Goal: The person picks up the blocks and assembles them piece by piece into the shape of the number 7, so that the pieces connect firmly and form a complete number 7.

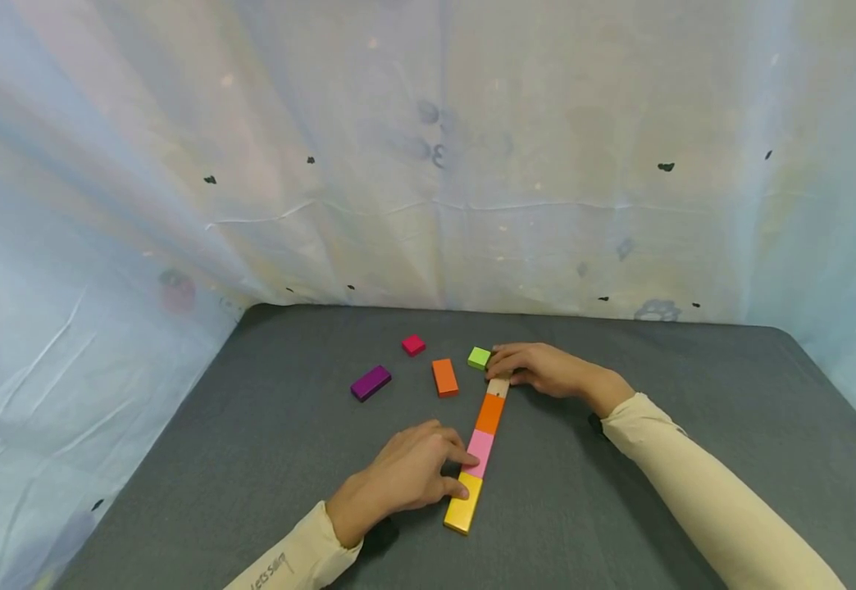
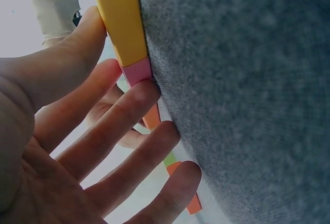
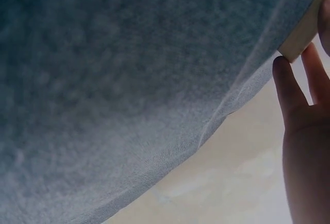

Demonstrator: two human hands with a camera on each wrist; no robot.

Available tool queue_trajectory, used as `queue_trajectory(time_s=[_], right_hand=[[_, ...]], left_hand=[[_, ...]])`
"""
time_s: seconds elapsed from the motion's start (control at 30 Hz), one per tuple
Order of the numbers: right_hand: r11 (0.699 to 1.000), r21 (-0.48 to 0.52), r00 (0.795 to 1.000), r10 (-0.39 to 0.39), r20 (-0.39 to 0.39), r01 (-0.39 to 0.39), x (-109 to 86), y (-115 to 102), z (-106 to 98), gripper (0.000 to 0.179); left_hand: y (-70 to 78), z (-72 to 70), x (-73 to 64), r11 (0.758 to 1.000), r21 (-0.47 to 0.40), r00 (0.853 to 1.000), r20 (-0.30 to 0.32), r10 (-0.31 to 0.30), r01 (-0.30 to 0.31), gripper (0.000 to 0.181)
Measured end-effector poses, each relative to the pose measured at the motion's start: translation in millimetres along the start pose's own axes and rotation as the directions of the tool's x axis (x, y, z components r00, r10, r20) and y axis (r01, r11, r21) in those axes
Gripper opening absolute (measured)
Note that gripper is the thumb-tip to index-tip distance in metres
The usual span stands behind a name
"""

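A row of blocks lies end to end on the dark grey table: a yellow block [image 1: 462, 512] nearest, then a pink block [image 1: 479, 453], an orange block [image 1: 490, 414] and a plain wooden block [image 1: 498, 386] farthest. My left hand [image 1: 407, 469] rests along the row's left side, thumb on the yellow block and index finger on the pink one. In the left wrist view its fingers stay fairly straight and spread. At the far end, my right hand [image 1: 549, 370] pinches the wooden block, covering part of it. The right wrist view shows fingertips against that block's end.
Left of the row lie a second orange block [image 1: 444, 378], a purple block [image 1: 371, 383] and a red block [image 1: 413, 345]. A lime green block [image 1: 479, 357] sits just left of my right fingertips. Pale printed curtain [image 1: 472, 164] hangs behind the table's far edge.
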State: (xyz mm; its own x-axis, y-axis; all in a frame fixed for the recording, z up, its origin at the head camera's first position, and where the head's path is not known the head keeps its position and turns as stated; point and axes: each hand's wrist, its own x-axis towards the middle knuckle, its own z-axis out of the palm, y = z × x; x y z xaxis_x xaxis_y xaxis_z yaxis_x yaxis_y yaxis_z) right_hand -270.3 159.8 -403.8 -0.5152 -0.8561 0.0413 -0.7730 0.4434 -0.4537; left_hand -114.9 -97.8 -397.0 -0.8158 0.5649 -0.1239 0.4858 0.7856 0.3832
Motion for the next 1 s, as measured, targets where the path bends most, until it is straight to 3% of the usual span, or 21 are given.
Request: queue_trajectory(time_s=[0.43,1.0], right_hand=[[1.0,0.015,1.0,0.01,-0.024,-0.009,-2.3,2.6,2.4,0.041],[0.997,0.063,0.993,0.043,-0.112,-0.036,-5.2,7.8,1.5,0.035]], left_hand=[[-1.4,0.8,0.2,1.0,0.001,1.0,-0.012,0.004,-0.004,0.038],[-3.5,2.7,1.2,1.0,0.001,1.0,-0.02,0.014,-0.014,0.037]])
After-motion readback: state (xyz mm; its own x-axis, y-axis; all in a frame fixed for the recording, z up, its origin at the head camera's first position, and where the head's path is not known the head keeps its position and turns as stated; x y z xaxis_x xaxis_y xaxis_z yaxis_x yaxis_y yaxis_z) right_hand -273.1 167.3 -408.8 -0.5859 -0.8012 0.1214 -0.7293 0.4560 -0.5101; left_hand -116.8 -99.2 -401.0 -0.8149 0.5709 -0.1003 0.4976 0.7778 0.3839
